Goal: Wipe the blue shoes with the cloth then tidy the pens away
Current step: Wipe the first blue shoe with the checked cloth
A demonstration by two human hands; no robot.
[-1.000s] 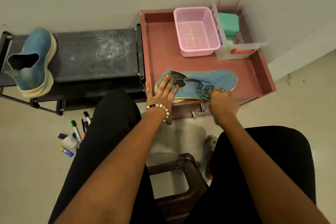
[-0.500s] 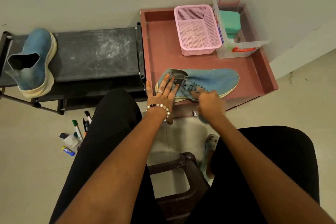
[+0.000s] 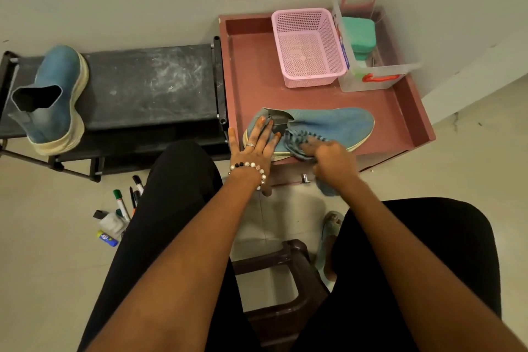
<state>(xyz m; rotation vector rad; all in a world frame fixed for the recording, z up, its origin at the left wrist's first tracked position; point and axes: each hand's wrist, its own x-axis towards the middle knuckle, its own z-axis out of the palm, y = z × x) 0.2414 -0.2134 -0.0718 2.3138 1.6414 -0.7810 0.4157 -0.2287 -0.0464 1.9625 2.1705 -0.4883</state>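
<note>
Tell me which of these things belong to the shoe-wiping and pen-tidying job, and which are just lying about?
For the job:
blue shoe on the red tray, steadied by left hand
cloth, gripped by right hand
second blue shoe on black rack
pens on floor

Lying about:
pink basket
clear box
brown stool

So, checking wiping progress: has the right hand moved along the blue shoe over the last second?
Yes. The right hand slid its grey cloth from mid-shoe toward the heel, nearer the still left hand.
</note>
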